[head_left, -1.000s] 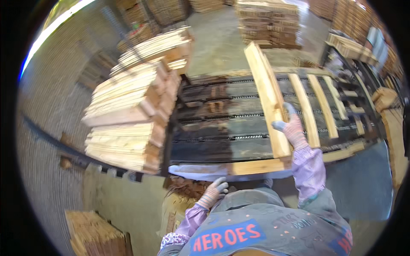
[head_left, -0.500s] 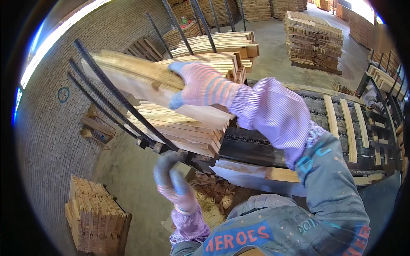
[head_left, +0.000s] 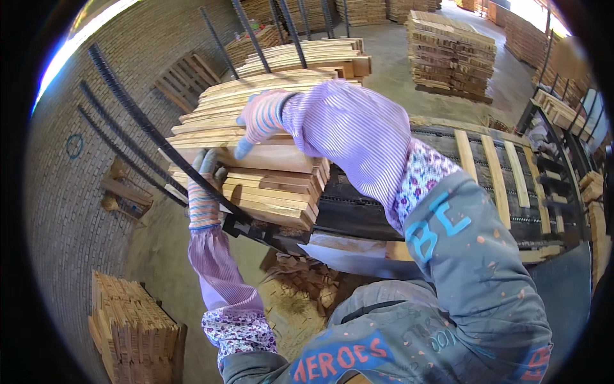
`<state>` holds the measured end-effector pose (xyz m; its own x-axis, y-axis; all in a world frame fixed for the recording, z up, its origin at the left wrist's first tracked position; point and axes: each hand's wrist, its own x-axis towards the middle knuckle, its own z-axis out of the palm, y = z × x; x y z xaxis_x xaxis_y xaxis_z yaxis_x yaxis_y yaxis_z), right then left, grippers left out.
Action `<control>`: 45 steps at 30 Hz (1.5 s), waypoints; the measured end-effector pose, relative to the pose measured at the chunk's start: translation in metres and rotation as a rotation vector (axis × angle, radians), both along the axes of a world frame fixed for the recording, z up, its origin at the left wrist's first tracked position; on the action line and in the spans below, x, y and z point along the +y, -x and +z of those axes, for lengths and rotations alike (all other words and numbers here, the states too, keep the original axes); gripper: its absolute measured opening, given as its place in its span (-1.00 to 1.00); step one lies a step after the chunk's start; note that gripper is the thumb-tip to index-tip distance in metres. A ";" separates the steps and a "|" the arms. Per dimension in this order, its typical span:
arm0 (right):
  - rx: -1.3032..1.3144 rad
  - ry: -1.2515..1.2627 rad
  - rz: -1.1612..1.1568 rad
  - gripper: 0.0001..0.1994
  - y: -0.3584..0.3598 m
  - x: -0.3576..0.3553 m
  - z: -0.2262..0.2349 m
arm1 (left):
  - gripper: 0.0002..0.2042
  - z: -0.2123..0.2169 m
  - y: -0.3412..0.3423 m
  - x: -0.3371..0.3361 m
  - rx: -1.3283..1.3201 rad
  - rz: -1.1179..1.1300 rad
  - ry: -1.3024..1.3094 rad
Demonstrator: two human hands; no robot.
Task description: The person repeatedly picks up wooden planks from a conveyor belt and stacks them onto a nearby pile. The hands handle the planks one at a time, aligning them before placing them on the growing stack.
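Note:
A layered pile of pale wooden boards point(head_left: 262, 200) lies between upright dark rods. My right hand point(head_left: 265, 116), in a striped knit glove, reaches over the upper boards point(head_left: 272, 157). Its thumb is on their near side and its fingers on the far side, spanning several of them. My left hand point(head_left: 206, 182), gloved alike with grey fingertips, is at the pile's near left side beside a ribbed rod point(head_left: 137, 121). Its fingers are stretched out, touching the boards. Purple striped sleeve covers are over both forearms.
Loose boards point(head_left: 495, 176) lie across a dark chain conveyor point(head_left: 358, 214) to the right. More boards point(head_left: 300, 54) are piled behind mine. Stacks stand on the floor at lower left point(head_left: 137, 326) and far right point(head_left: 451, 54). Wood scraps point(head_left: 307, 281) lie below the conveyor.
My right hand has lowered the bundle of boards from mid-air onto the pile. My left hand has moved up and left from below the pile to its near side. The view has shifted slightly.

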<state>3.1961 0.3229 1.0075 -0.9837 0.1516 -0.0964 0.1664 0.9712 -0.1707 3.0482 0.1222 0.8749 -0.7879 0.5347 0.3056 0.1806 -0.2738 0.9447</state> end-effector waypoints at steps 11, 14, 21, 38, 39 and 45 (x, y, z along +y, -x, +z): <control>0.917 0.540 -0.377 -0.19 -0.129 0.023 -0.148 | -0.60 -0.022 0.011 -0.027 0.192 0.034 0.029; 1.008 0.508 -0.332 -0.30 -0.114 0.023 -0.158 | -0.63 -0.026 0.017 -0.027 0.050 0.007 0.024; 0.855 0.337 -0.312 -0.24 -0.137 0.038 -0.165 | -0.47 -0.010 0.030 -0.032 -0.317 -0.068 -0.063; 0.183 0.390 -1.500 -0.24 -0.340 0.127 -0.358 | -0.39 0.006 -0.046 -0.033 0.046 0.096 -0.072; 0.262 0.430 -1.513 -0.23 -0.353 0.132 -0.353 | -0.45 0.010 -0.070 -0.033 0.286 0.245 0.080; 0.190 0.180 -1.561 -0.28 -0.412 0.162 -0.374 | -0.63 0.039 -0.190 -0.030 0.577 0.595 -0.344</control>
